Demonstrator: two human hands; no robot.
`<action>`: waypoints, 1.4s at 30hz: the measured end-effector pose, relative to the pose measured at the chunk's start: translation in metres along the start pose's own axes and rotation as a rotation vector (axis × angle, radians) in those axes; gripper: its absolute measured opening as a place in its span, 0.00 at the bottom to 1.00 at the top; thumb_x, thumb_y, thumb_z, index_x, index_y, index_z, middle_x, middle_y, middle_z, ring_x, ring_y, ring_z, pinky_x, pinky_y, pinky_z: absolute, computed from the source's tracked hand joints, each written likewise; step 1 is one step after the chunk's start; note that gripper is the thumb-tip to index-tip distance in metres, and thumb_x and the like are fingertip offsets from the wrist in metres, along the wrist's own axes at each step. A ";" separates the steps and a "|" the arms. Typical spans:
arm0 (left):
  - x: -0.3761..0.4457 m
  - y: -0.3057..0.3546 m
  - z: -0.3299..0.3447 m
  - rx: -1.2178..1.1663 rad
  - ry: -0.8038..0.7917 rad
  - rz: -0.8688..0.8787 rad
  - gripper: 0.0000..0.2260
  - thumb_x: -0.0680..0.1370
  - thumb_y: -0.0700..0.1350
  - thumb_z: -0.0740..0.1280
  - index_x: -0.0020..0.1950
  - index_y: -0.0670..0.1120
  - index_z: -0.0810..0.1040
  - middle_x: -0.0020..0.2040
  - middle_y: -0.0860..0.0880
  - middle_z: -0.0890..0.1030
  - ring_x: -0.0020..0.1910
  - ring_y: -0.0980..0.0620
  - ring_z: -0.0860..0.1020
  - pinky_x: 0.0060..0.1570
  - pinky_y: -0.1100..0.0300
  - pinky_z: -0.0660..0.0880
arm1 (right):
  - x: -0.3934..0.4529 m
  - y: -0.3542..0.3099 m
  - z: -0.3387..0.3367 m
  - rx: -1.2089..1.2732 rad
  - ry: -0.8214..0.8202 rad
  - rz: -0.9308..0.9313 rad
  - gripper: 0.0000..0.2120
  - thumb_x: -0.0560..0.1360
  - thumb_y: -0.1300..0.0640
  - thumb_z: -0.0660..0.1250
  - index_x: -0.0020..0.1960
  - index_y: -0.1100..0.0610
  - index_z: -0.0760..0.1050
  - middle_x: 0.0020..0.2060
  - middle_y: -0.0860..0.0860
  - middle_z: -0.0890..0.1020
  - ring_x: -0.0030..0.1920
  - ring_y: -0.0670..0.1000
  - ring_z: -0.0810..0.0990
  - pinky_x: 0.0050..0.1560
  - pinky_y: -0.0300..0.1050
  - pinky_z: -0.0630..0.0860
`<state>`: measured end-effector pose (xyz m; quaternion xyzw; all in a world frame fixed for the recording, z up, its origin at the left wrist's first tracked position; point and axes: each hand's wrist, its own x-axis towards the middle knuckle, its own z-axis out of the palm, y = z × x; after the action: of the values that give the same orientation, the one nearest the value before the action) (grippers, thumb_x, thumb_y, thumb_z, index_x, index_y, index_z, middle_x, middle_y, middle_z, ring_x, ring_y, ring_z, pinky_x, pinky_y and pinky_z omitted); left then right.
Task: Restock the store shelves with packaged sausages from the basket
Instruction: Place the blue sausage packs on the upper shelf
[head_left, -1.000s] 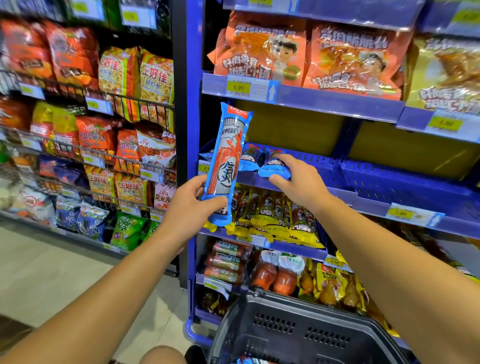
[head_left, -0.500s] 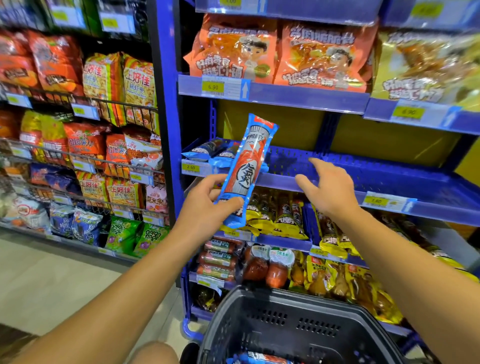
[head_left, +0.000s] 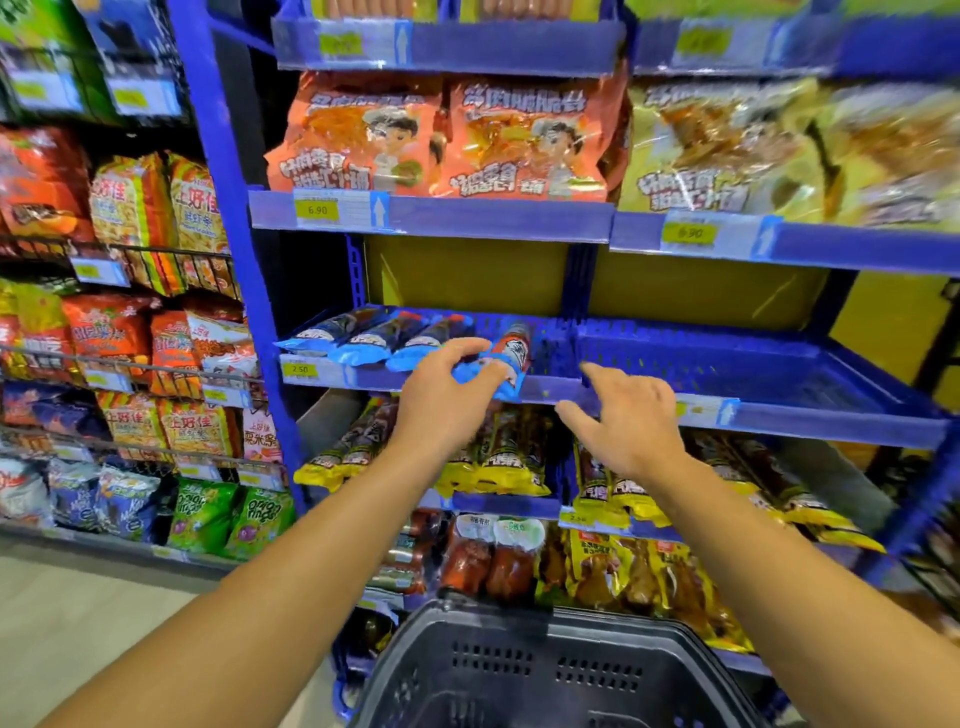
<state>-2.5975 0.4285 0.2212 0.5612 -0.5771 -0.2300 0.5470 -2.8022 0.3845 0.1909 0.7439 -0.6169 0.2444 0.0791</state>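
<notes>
A blue-and-red sausage pack (head_left: 511, 351) lies on the blue perforated shelf (head_left: 727, 358), its near end over the front lip. My left hand (head_left: 447, 397) grips that near end with curled fingers. Three more blue sausage packs (head_left: 374, 335) lie side by side to its left on the same shelf. My right hand (head_left: 626, 415) hovers just right of the pack with fingers spread, holding nothing. The dark grey basket (head_left: 545, 670) sits low in front of me; its contents are out of view.
Yellow sausage packs (head_left: 498, 457) fill the shelf below, with red and yellow meat packs (head_left: 519, 556) lower still. Orange snack bags (head_left: 441, 140) stand on the shelf above. A wire rack of chips (head_left: 130, 312) stands at the left. The blue shelf's right half is bare.
My left hand has carried the sausage pack from upright in the air down onto the blue shelf beside the others. My right hand has stayed open near the shelf's lip.
</notes>
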 end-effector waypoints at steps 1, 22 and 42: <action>0.000 0.003 0.001 -0.004 -0.032 -0.002 0.17 0.71 0.52 0.71 0.59 0.54 0.80 0.57 0.53 0.81 0.56 0.50 0.80 0.59 0.48 0.76 | 0.002 0.000 -0.001 0.060 -0.003 0.014 0.31 0.76 0.35 0.59 0.74 0.50 0.66 0.68 0.51 0.75 0.65 0.57 0.74 0.69 0.56 0.58; 0.055 0.012 -0.014 0.907 -0.362 0.491 0.21 0.80 0.60 0.59 0.71 0.55 0.72 0.70 0.53 0.75 0.70 0.48 0.70 0.67 0.44 0.67 | 0.014 -0.005 -0.006 0.030 -0.075 -0.061 0.28 0.79 0.36 0.54 0.75 0.46 0.63 0.73 0.47 0.68 0.72 0.55 0.65 0.73 0.62 0.52; 0.068 0.005 0.000 1.059 -0.367 0.427 0.18 0.82 0.57 0.54 0.68 0.56 0.73 0.65 0.49 0.77 0.66 0.45 0.71 0.69 0.34 0.56 | 0.013 -0.007 0.001 -0.014 -0.088 -0.045 0.27 0.79 0.35 0.52 0.74 0.44 0.65 0.74 0.46 0.67 0.73 0.53 0.63 0.74 0.61 0.48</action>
<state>-2.5842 0.3683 0.2509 0.5802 -0.7982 0.1107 0.1185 -2.7934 0.3743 0.1977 0.7671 -0.6045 0.2055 0.0625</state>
